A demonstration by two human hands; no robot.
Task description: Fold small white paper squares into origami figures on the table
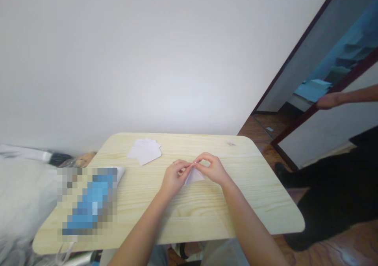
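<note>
Between both hands, over the middle of the wooden table [201, 211], is a small folded piece of white paper [194, 176]. My left hand [176, 176] pinches its upper tip from the left, with a ring on one finger. From the right, my right hand [213, 168] pinches the same tip, thumb and forefinger forming a loop. The two sets of fingertips meet and cover the paper's top. Its lower part flares out below them in a triangle shape. Beyond my left hand lies a loose pile of white paper sheets [145, 151].
A tiny folded white paper piece [231, 143] lies at the table's far right. On the left side rests a blurred-out blue object [91, 203]. A white wall stands behind the table. To the right, another person's hand [329, 100] touches the door edge.
</note>
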